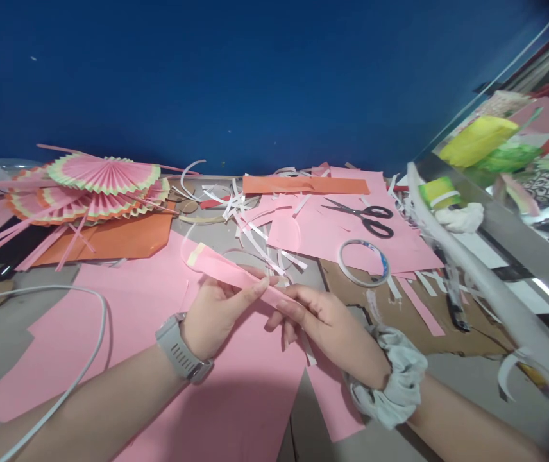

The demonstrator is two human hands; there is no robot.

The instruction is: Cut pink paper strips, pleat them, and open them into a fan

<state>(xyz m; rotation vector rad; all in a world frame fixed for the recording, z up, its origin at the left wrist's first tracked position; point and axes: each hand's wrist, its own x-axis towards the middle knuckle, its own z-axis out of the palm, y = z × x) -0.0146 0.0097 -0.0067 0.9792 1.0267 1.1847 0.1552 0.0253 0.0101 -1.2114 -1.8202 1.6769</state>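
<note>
Pink strip (236, 273) between two hands; one scissors (363, 216).

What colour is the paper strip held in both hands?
Pink, with a pale yellow end; the paper strip shows best in the head view.

The strip (236, 274) is pink with a yellow end, and the big paper (125, 301) under it is pink too. The fans (104, 176) are pink with green and orange edges. The wall (255, 83) is dark blue, the scissors (368, 218) black, the watch (183, 350) grey.
</note>
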